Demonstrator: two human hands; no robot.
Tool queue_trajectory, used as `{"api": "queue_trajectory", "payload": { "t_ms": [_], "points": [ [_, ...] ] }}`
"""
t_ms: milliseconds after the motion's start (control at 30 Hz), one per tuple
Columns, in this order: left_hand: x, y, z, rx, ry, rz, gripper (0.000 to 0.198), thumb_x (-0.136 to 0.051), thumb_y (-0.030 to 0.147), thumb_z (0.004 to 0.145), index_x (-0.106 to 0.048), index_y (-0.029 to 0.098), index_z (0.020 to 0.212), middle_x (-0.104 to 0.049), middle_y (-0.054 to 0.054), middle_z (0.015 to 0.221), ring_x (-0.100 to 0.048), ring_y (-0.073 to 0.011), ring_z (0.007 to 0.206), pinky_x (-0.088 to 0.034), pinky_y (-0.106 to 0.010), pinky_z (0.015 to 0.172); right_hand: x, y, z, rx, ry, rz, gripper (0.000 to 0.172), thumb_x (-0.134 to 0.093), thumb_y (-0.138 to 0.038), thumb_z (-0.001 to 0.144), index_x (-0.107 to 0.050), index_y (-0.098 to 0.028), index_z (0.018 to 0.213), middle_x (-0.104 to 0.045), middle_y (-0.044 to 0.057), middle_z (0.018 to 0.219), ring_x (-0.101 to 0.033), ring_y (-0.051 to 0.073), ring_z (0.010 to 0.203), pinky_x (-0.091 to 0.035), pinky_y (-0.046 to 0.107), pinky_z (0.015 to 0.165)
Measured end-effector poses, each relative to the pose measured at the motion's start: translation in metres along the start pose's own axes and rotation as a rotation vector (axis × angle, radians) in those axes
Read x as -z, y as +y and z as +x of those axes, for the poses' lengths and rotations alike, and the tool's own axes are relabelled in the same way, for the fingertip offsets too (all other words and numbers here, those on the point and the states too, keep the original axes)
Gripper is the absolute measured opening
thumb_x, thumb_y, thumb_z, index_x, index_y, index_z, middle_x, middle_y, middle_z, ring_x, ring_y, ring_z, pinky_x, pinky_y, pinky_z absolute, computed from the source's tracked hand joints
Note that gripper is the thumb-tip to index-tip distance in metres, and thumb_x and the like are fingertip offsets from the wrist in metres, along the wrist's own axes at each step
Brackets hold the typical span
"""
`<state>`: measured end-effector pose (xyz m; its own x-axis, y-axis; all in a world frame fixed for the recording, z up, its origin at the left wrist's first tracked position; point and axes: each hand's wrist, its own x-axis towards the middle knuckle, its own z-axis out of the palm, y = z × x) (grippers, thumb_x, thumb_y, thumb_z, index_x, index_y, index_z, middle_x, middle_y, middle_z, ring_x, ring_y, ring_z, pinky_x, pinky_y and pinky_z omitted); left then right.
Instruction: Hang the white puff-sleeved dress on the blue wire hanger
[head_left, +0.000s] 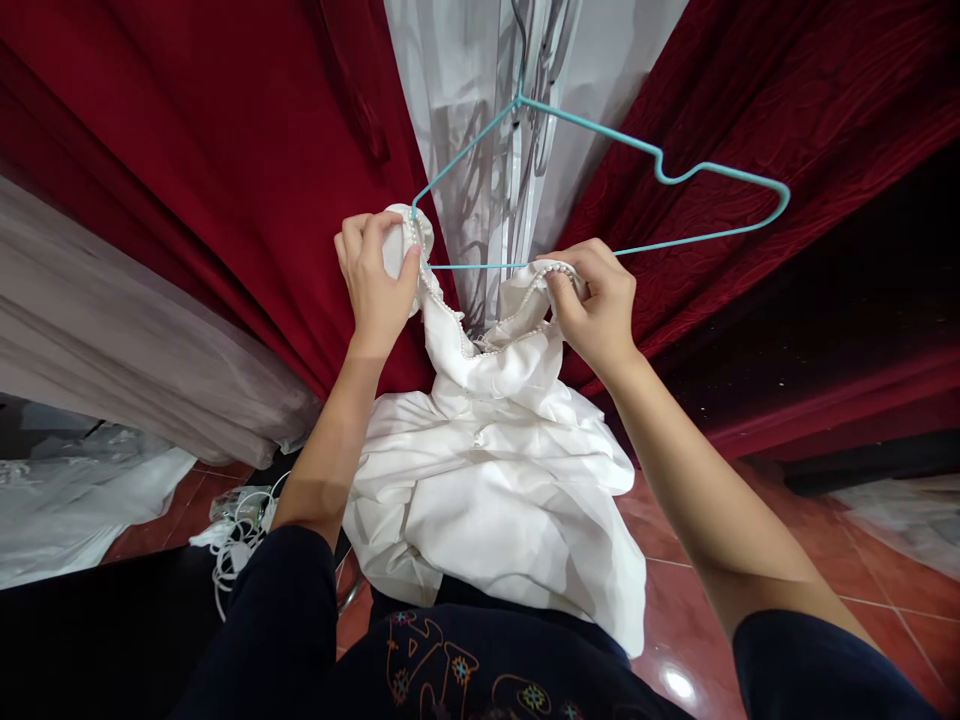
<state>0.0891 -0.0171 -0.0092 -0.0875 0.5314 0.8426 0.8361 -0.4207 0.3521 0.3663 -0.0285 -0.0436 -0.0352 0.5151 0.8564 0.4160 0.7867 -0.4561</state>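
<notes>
A white dress with a pearl-beaded neckline hangs down in front of me. My left hand is closed on its left shoulder, which lies over the left end of a turquoise wire hanger. My right hand pinches the beaded right shoulder just below the hanger's bottom wire. The hanger's right end sticks out bare to the right. Its hook goes up out of view in front of a sheer white curtain.
Dark red velvet drapes hang on both sides of the curtain. A grey cloth slopes at the left. White fabric and tangled white cords lie on the red tiled floor.
</notes>
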Motion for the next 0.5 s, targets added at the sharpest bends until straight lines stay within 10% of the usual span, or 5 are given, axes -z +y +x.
{"api": "queue_trajectory", "payload": {
  "t_ms": [233, 500],
  "points": [
    [0.005, 0.024, -0.006, 0.014, 0.018, -0.085, 0.039, -0.065, 0.038, 0.101, -0.045, 0.028, 0.134, -0.045, -0.014, 0.152, -0.038, -0.0370, 0.147, -0.030, -0.057, 0.124, -0.004, 0.000, -0.001, -0.010, 0.024, 0.026, 0.030, -0.057, -0.044, 0.104, -0.078, -0.023, 0.101, -0.073, 0.004, 0.094, -0.069, 0.018, 0.091, -0.055, 0.037, 0.085],
    [-0.026, 0.061, -0.030, -0.273, -0.362, -0.265, 0.030, -0.042, 0.008, 0.104, -0.069, 0.021, 0.110, -0.074, -0.005, 0.108, -0.067, -0.0224, 0.105, -0.049, -0.037, 0.097, 0.003, 0.000, -0.002, 0.041, -0.037, -0.026, 0.021, -0.058, -0.035, 0.101, -0.076, -0.024, 0.105, -0.071, 0.004, 0.096, -0.069, 0.019, 0.095, -0.056, 0.039, 0.087]
  ]
}}
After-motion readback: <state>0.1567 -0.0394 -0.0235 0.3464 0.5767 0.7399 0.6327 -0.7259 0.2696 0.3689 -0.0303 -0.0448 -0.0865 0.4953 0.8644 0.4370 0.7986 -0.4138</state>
